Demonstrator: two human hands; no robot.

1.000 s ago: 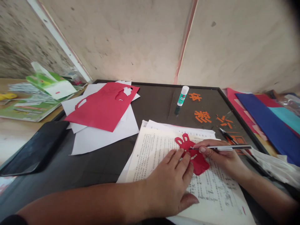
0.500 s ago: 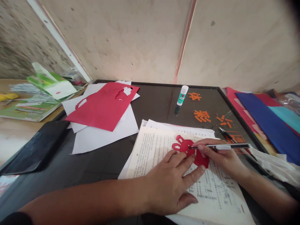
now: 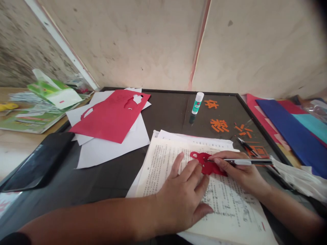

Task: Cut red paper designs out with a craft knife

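A small red paper cut-out (image 3: 207, 164) lies on a stack of printed pages (image 3: 163, 160) in the middle of a dark board. My left hand (image 3: 185, 194) rests flat on the pages, fingers stretched out, with its fingertips pressing the cut-out's left side. My right hand (image 3: 238, 172) is closed around a slim silver craft knife (image 3: 249, 162), held almost level, and the knife's tip touches the cut-out. Part of the cut-out is hidden under my fingers.
A large red sheet (image 3: 112, 115) with cut holes lies on white paper at the back left. A glue stick (image 3: 196, 104) and orange paper characters (image 3: 219, 125) sit behind the pages. A black phone (image 3: 38, 161) lies at the left, coloured paper sheets (image 3: 293, 132) at the right.
The red cut-out has been turned on the pages and now lies flatter and more sideways. My left fingers shifted left and up along it. The knife hand stayed nearly in place.
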